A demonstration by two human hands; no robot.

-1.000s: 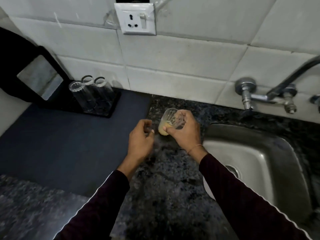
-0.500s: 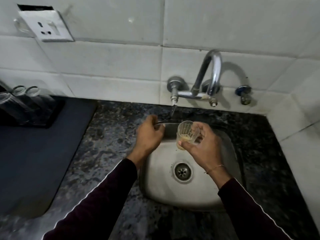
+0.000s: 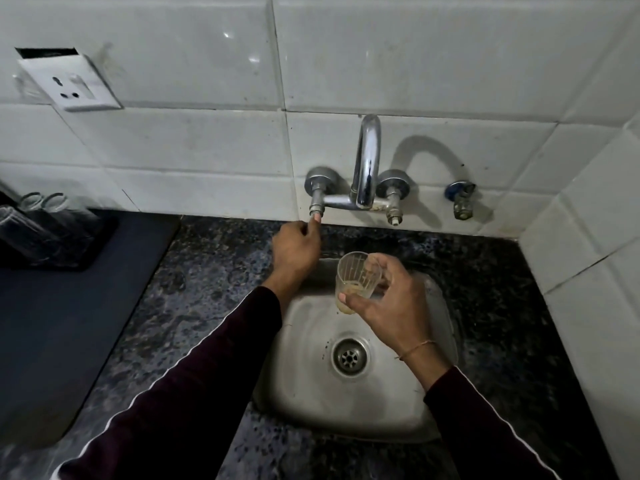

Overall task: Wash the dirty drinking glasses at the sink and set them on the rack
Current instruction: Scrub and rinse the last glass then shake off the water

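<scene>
My right hand (image 3: 394,306) grips the dirty glass (image 3: 356,282), fingers and thumb curled round it, upright over the sink (image 3: 433,420) with a yellowish residue at its bottom; the drain (image 3: 349,356) lies below that hand. My left hand (image 3: 296,249), just left of the glass, has its fingers curled with the tips pinching the left tap valve (image 3: 316,211) of the faucet (image 3: 367,164) above it. Far left of the left hand, clear glasses (image 3: 45,206) stand on a dark rack (image 3: 79,244) on the desk (image 3: 214,271).
</scene>
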